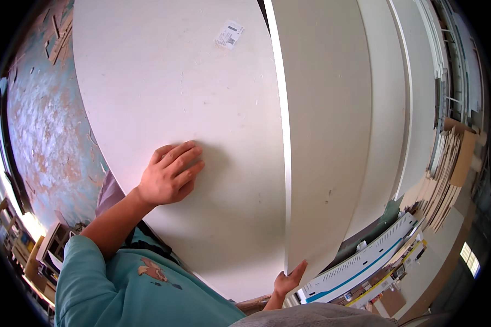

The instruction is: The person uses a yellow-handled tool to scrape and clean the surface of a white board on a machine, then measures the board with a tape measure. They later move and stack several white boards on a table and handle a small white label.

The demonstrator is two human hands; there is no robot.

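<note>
A large white panel (240, 131) with a small printed label (229, 34) on its face spreads out before me. My left hand (172, 173) is over this face, its fingers slightly bent and the fingertips toward the surface; a shadow falls beside them. Along the right of that face runs the bright long edge of a second white panel (324, 136). At this panel's near end, my right hand (289, 279) grips the corner, its thumb against the face. The rest of the right fingers are partly hidden by the panel.
More white panels (384, 125) stand farther right. Beyond them are a stack of thin boards (444, 174) and a long white machine (354, 261) with a blue stripe. To the left is a worn bluish floor (49, 131) with wood scraps (60, 41).
</note>
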